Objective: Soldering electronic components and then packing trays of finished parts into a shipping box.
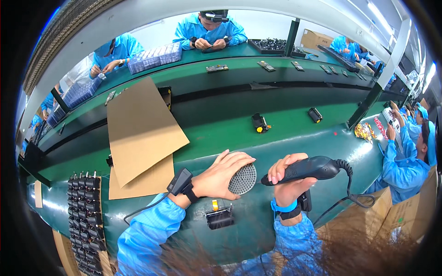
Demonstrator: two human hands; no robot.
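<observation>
A round grey disc [243, 180] dotted with small holes is held by my left hand [220, 174], its fingers along the far edge and the thumb at the near edge. My right hand [289, 177] is closed around a black electric screwdriver [309, 169]. The screwdriver's tip points left at the disc, a short gap apart. From its right end a coiled black cord [348, 177] loops down to the table. In front of my left hand a small black printer-like module [219, 217] with an orange-yellow ribbon cable [215, 205] lies on the green table.
Cardboard sheets [140, 133] lie at left. Rows of black modules [85, 221] stand beyond my left sleeve. Two more modules, one near [260, 123] and one farther right [315, 115], sit on the green conveyor belt [221, 131]. Co-workers in blue sit across and at right.
</observation>
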